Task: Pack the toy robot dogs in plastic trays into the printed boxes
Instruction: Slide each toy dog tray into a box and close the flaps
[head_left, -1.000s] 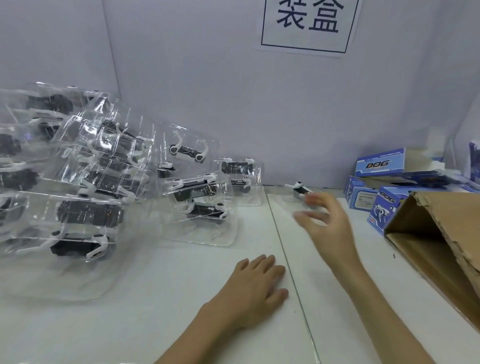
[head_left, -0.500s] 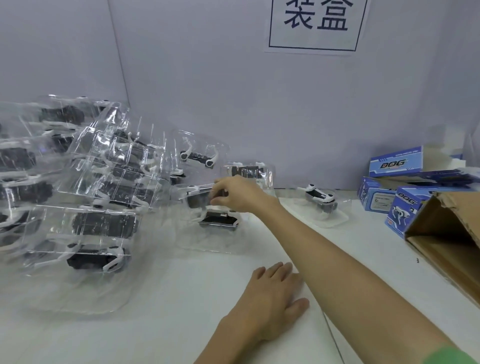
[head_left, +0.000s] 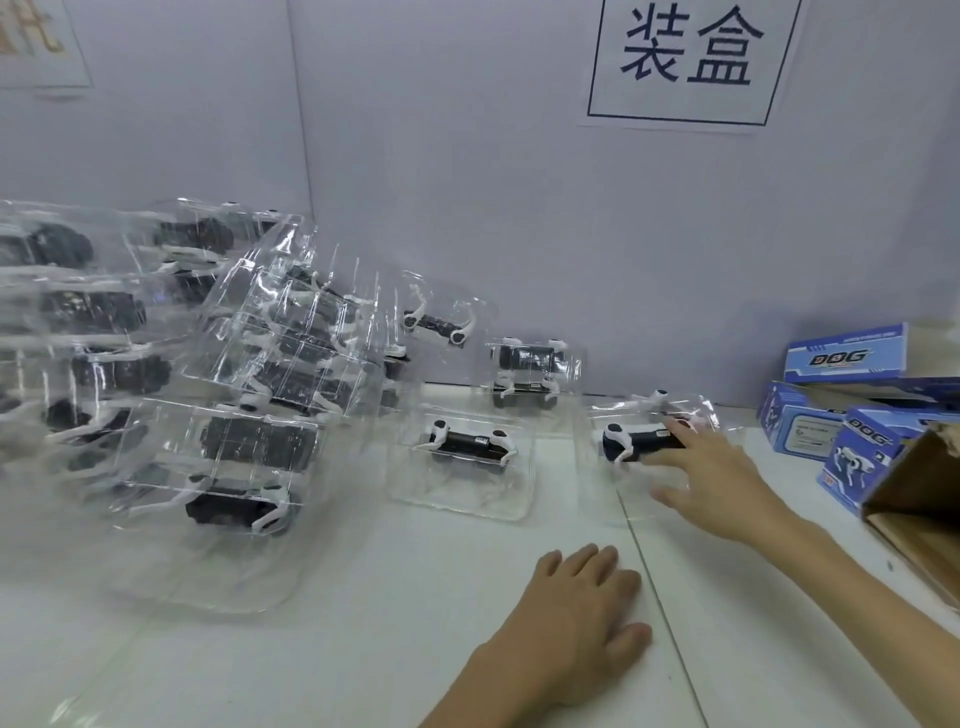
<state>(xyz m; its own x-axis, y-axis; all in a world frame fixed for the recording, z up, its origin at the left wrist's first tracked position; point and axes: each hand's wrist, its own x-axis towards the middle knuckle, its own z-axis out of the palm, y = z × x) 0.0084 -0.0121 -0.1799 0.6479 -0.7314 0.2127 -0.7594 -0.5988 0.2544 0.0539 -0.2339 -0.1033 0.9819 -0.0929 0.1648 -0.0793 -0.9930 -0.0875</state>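
Several black-and-white toy robot dogs in clear plastic trays form a pile (head_left: 244, 395) at the left. One tray (head_left: 462, 467) lies flat in the middle, and another (head_left: 530, 369) stands by the wall. My right hand (head_left: 722, 483) holds a tray with a dog (head_left: 631, 441) at the right, fingers over the dog and thumb at the tray's front edge. A further dog (head_left: 655, 399) shows just behind it. Blue printed DOG boxes (head_left: 860, 447) stand further right. My left hand (head_left: 576, 623) rests flat on the table.
An open brown cardboard carton (head_left: 919, 493) lies on its side at the right edge, partly in front of the blue boxes. A grey partition wall with a paper sign (head_left: 685, 62) closes the back. A seam (head_left: 660, 597) runs through the white tabletop.
My right hand went left to the pile, took a tray with a dog, and brought it right to the spot by the blue boxes. My left hand stayed flat on the table.
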